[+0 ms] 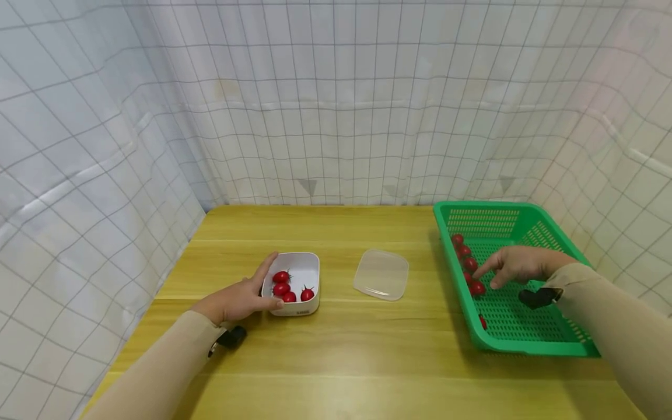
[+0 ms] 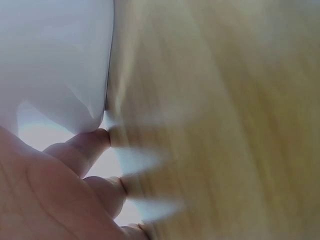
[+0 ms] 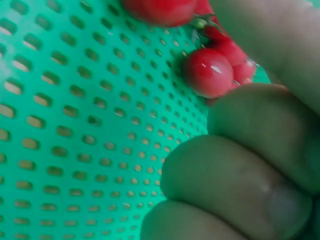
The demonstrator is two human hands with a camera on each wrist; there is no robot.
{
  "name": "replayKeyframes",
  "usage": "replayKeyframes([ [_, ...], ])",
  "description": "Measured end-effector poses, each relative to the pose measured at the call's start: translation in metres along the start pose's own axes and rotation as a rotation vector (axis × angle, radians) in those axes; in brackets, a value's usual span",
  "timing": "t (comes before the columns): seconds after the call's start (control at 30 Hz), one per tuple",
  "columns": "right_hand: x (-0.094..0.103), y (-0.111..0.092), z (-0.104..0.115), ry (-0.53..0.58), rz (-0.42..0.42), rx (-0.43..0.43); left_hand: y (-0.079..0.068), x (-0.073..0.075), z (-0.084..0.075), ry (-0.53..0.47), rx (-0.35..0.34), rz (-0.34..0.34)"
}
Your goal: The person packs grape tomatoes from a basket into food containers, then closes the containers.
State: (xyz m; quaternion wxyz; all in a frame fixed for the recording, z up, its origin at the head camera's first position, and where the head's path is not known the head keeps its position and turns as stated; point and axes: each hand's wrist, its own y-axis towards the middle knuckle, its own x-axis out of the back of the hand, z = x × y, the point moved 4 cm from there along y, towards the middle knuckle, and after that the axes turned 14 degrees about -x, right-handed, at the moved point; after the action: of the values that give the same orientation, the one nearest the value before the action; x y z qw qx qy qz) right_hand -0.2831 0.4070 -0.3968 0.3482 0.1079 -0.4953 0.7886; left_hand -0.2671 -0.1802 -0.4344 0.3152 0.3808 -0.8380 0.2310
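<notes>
In the head view my left hand (image 1: 238, 298) grips a white square container (image 1: 307, 263) at its left side, thumb along the front wall and fingers at the back corner. Several small red tomatoes (image 1: 281, 289) with green stems lie inside it. The left wrist view shows fingers (image 2: 95, 142) bent against the white wall. My right hand (image 1: 517, 263) is inside a green basket (image 1: 511, 348), index finger pointing at the tomatoes (image 1: 470, 264) along its left wall. In the right wrist view its other fingers (image 3: 225, 165) are curled beside a tomato (image 3: 208, 73), with nothing seen held.
A clear, flat, square lid (image 1: 381, 274) lies on the wooden table (image 1: 362, 356) between container and basket. One tomato (image 1: 482, 321) sits apart at the basket's near left. White gridded curtains (image 1: 336, 116) stand behind the table and at both sides.
</notes>
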Motion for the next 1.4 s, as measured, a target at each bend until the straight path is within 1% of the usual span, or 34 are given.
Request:
replayKeyframes([
  [0.2, -0.01, 0.007, -0.005, 0.013, -0.027, -0.018, 0.001, -0.002, 0.004, -0.013, 0.0, -0.003],
  [0.33, -0.013, 0.009, -0.008, 0.021, -0.011, -0.005, 0.002, -0.003, 0.005, -0.005, 0.0, 0.0],
  [0.47, -0.014, 0.011, -0.01, 0.017, 0.001, -0.003, 0.002, -0.004, 0.004, 0.001, -0.001, 0.006],
  [0.63, -0.014, 0.012, -0.01, -0.053, -0.021, 0.016, 0.001, -0.003, 0.005, -0.017, 0.001, 0.002],
  [0.7, -0.014, 0.013, -0.009, -0.06, -0.025, 0.016, 0.001, -0.003, 0.006, -0.022, 0.003, -0.001],
  [0.77, -0.014, 0.014, -0.009, -0.048, -0.021, -0.002, 0.001, -0.002, 0.006, -0.025, 0.001, -0.004],
  [1.0, -0.015, 0.014, -0.005, -0.067, -0.005, 0.017, 0.001, -0.002, 0.005, -0.017, -0.007, 0.001],
  [1.23, -0.014, 0.014, -0.004, -0.03, 0.011, 0.0, 0.0, 0.0, 0.002, -0.006, -0.019, -0.001],
  [1.3, -0.014, 0.013, -0.004, -0.019, 0.01, -0.008, 0.0, 0.001, 0.002, -0.008, -0.022, -0.001],
  [1.4, -0.014, 0.012, -0.004, -0.035, -0.001, -0.008, 0.001, 0.0, 0.003, -0.008, -0.027, -0.001],
])
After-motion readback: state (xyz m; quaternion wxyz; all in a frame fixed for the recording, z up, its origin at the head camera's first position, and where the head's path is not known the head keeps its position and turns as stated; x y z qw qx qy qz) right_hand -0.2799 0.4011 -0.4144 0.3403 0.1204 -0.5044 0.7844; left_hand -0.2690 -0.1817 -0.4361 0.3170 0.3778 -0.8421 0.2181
